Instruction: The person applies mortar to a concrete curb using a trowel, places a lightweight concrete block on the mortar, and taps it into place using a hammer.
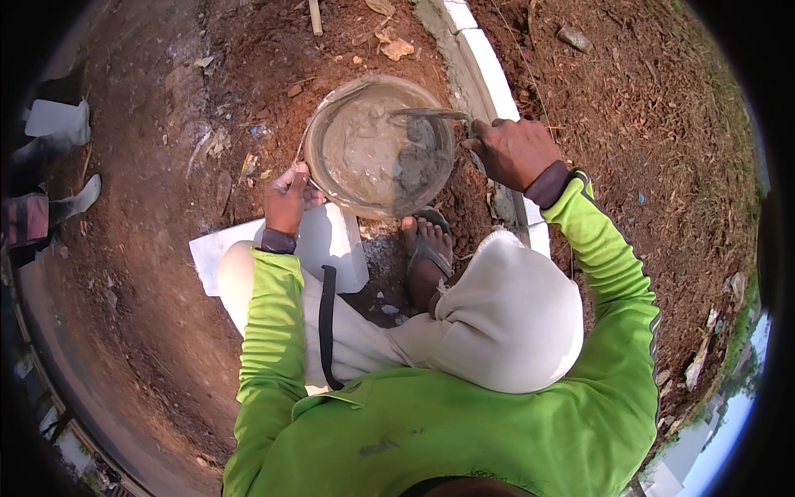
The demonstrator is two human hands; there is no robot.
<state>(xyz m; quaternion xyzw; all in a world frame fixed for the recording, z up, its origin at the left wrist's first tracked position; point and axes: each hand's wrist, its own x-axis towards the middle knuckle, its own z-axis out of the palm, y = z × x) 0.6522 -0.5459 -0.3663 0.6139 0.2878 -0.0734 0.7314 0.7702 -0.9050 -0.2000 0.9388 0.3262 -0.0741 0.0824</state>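
Observation:
A round bucket (315, 153) holds wet grey mortar (364, 141). My left hand (290, 199) is at the bucket's left side, fingers pinched on its thin handle. My right hand (515, 153) grips a trowel (425, 113) whose blade lies over the mortar, right of the bucket's middle. Below my left hand lie pale flat blocks (331, 248). My sandalled foot (426, 253) is just under the bucket.
A row of white kerb blocks (489, 66) runs beside a mortar strip (455, 74) on the right, with a string (525, 58) alongside. A short wooden stake (315, 16) lies above. At the far left are another person's legs (70, 199) and a pale block (50, 118).

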